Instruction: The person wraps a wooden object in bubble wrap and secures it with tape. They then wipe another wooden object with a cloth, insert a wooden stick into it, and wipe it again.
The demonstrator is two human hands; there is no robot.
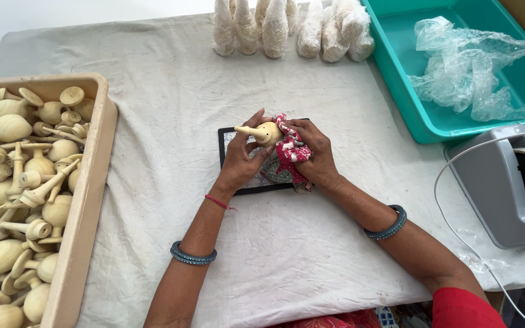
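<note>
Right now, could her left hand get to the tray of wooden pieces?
Probably yes. The left hand holds a wooden piece, so it isn't free, but only bare cloth lies between it and the tray on that side.

Beige crate (86, 200) of wooden pieces (13, 176) (left), teal tub (396, 67)

Pale wooden piece (267, 132), red-and-white patterned cloth (291, 150), black-edged mat (222, 146), teal tub (435, 121), beige crate (86, 200)
</note>
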